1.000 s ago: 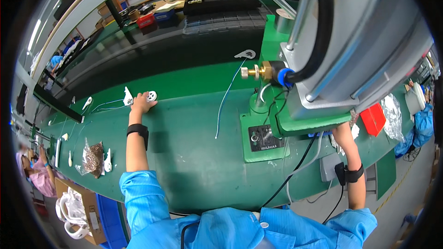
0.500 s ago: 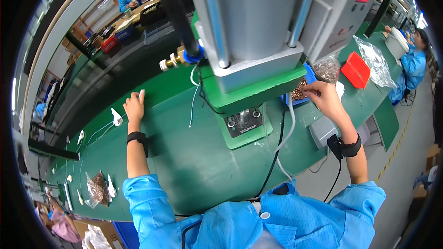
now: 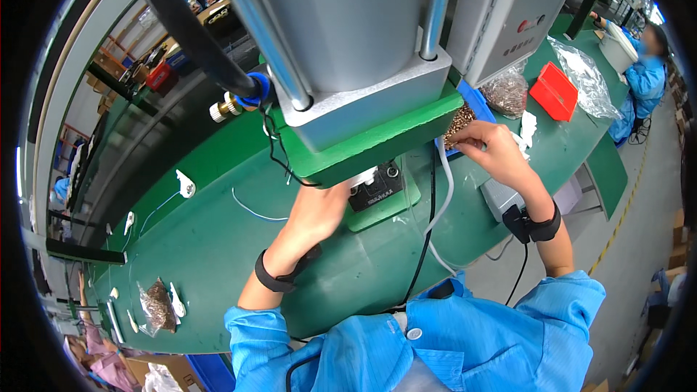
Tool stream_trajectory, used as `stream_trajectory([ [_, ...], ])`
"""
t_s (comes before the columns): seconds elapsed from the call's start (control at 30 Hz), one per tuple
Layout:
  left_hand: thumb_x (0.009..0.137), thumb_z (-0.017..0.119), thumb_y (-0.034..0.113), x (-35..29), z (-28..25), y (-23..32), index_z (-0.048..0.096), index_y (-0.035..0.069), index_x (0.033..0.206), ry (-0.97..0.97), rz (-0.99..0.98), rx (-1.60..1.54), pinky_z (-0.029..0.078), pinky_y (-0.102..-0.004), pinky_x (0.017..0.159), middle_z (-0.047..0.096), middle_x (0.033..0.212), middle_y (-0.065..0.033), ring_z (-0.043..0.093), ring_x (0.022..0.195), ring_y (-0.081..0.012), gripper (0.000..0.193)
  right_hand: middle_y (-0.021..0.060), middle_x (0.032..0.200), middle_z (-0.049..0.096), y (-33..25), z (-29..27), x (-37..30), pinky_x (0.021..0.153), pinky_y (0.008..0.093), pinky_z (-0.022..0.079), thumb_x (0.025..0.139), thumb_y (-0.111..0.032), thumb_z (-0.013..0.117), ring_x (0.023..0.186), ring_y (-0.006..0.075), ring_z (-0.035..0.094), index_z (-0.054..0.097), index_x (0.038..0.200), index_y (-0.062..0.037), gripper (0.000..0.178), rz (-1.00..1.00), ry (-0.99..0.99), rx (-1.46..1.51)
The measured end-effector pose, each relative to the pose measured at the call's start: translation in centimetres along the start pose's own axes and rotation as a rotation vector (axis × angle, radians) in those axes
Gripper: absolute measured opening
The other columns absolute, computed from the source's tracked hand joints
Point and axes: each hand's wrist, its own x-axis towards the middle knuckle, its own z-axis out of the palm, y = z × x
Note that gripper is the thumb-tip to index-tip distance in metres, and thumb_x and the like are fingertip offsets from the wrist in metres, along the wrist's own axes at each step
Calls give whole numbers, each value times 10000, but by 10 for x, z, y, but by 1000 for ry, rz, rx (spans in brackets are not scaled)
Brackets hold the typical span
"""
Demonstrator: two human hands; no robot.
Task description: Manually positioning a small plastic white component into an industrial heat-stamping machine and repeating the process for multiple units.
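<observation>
My left hand [image 3: 319, 212] is under the green press plate [image 3: 385, 134], at the black fixture block [image 3: 376, 190] on its green base. Its fingers are closed by a small white plastic piece [image 3: 364, 176] on the block; the plate hides part of them. A thin pale cable [image 3: 254, 212] runs to this hand. My right hand [image 3: 497, 151] is at the blue bin [image 3: 479, 105] of small copper-coloured parts [image 3: 459, 123]. Thumb and fingers are pinched together at the bin's near edge; what they hold is too small to make out.
A grey press cylinder with a control box [image 3: 501, 25] fills the top centre. White parts with cables [image 3: 186, 185] and a bag of copper-coloured parts [image 3: 158, 305] lie left. A red bin [image 3: 554, 92] and clear bag [image 3: 581, 76] lie right. A co-worker [image 3: 642, 80] sits beyond.
My left hand has moved right, from the open bench to the fixture under the press, where a white piece now shows. My right hand stays at the blue bin, fingers pinched.
</observation>
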Motion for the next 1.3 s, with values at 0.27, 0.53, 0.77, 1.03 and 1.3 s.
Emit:
stream_trajectory([
  [0.27, 661, 786, 264, 10, 7, 10, 419, -46, 1182, -131, 176, 283, 438, -311, 844, 568, 1049, -148, 565, 952, -218, 709, 102, 751, 599, 24, -4, -17, 590, 296, 457, 735, -25, 615, 640, 197, 566, 646, 873, -6, 143, -52, -48, -1],
  [0.53, 579, 827, 271, 14, 0, 20, 562, 54, 1153, -79, 67, 265, 455, -288, 812, 636, 986, -81, 593, 886, -147, 668, 123, 771, 603, 13, -7, -12, 611, 318, 467, 737, -29, 611, 682, 243, 584, 643, 861, 10, 134, -71, -34, 2],
  [0.77, 609, 812, 169, 12, 6, -4, 580, 30, 1131, -52, 108, 49, 458, -254, 775, 642, 956, -63, 584, 841, -109, 588, 115, 759, 598, -38, 10, 24, 612, 330, 461, 736, -96, 644, 688, 252, 589, 650, 836, 3, 140, -303, 17, 174],
  [1.03, 614, 808, 143, 7, 13, -1, 583, -22, 1078, -3, 69, -33, 463, -267, 755, 638, 954, -79, 577, 829, -119, 540, 175, 919, 583, -56, 52, 46, 782, 395, 438, 825, -179, 555, 876, 341, 559, 556, 1069, -30, 286, -356, -309, 132],
  [1.3, 623, 805, 172, 7, 11, -7, 577, -18, 1089, 2, 46, -41, 464, -270, 749, 644, 945, -83, 585, 824, -129, 552, 183, 988, 555, -39, 67, 55, 816, 389, 423, 808, -167, 586, 910, 336, 532, 554, 1073, -29, 300, -301, -380, 134],
])
